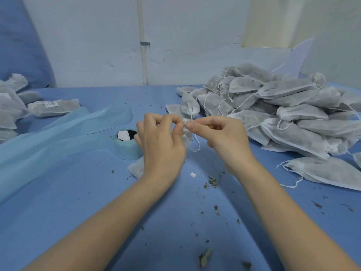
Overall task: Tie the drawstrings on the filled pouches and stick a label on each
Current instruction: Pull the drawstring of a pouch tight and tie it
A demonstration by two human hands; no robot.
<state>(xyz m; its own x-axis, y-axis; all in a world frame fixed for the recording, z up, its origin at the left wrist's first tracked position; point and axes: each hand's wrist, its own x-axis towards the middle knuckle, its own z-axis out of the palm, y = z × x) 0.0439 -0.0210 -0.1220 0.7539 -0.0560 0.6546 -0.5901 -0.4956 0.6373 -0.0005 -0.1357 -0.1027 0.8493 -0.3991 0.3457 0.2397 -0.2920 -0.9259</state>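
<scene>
1 head view, looking forward and down, close over hands at blue table.

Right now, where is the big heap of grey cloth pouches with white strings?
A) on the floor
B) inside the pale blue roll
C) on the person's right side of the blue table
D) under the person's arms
C: the big heap of grey fabric pouches lies on the blue table, beyond the right hand.
</scene>
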